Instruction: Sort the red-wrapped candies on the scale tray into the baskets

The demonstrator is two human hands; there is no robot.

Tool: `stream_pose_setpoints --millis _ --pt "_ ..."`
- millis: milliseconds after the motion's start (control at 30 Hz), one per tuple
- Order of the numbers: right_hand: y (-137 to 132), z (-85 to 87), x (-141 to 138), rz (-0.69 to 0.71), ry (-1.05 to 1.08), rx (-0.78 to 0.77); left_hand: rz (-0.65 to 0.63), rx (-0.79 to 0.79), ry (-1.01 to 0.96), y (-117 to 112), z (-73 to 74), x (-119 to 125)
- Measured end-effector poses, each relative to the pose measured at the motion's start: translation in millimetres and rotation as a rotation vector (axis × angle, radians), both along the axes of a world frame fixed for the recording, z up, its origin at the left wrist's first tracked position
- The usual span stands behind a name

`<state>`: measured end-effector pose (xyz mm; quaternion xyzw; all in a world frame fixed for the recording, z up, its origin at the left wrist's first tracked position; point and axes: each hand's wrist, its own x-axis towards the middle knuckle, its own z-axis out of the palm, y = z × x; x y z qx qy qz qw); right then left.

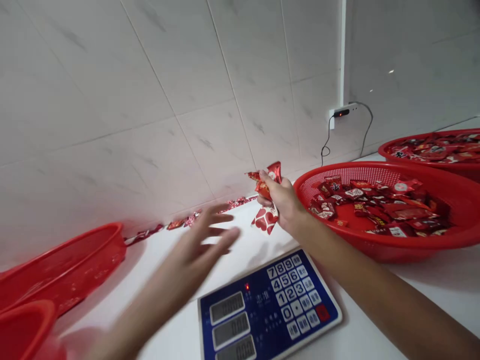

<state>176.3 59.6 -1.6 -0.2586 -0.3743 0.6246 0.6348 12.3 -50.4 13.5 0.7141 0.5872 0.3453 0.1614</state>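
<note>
red packets [275, 171] bunch in my right hand [283, 200] while my left hand [200, 242] spreads empty, and a loosened pinch could drop the heart-printed packet [265, 220] near the scale [264, 312].

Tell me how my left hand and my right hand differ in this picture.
Your right hand grips several red wrapped packets, while your left hand holds nothing visible. The left hand is open and spread; the right hand is closed around the packets. The left hand looks motion-blurred, while the right hand is sharper. Both are bare.
</note>
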Motion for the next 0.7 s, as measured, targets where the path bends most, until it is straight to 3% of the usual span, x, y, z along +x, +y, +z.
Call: stream_pose_setpoints --millis 100,167,333,467,567,700 --pt "-4 -1.9 -4 -0.038 0.054 -0.079 -0.215 -0.168 -0.212 34 -14.9 47" --pt "-2 -1.4 -2 -0.075 0.072 -0.107 -0.265 -0.168 -0.248 54 -15.3 56" --pt "7 4.9 9 -0.138 0.144 -0.147 -0.097 -0.155 0.102 56 -16.8 24" --pt "12 9.3 18 -0.154 0.164 -0.109 0.054 -0.021 0.121 41 -26.0 3" --pt "10 13.3 24 -0.103 0.118 -0.047 0.106 0.131 0.055 33 -13.2 -1" --pt "0 18.1 30 0.040 -0.088 0.084 0.028 0.249 -0.076 18 25.0 6"
